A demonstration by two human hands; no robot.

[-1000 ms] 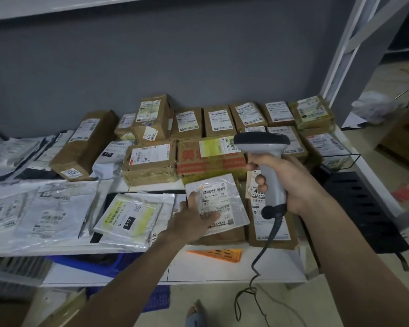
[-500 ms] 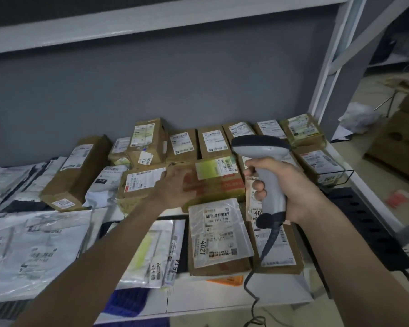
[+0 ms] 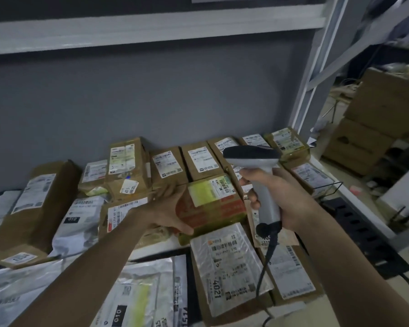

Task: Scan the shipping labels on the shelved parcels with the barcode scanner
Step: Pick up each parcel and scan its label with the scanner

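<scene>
left hand (image 3: 172,213) gripping red-printed parcel (image 3: 213,206) at shelf centre | right hand (image 3: 283,199) clasping barcode scanner (image 3: 257,175) at parcel's 3 o'clock | tilting yellow label (image 3: 210,190) flat toward scanner, steadying aim

This is a parcel depot or courier storeroom. A white metal shelving rack (image 3: 315,74) set against a grey wall (image 3: 151,95) carries rows of taped cardboard parcels (image 3: 200,161) and plastic mailer bags (image 3: 80,223), each bearing a printed shipping label (image 3: 224,187). Large cardboard cartons (image 3: 378,128) are stacked beyond the rack, at right.
</scene>
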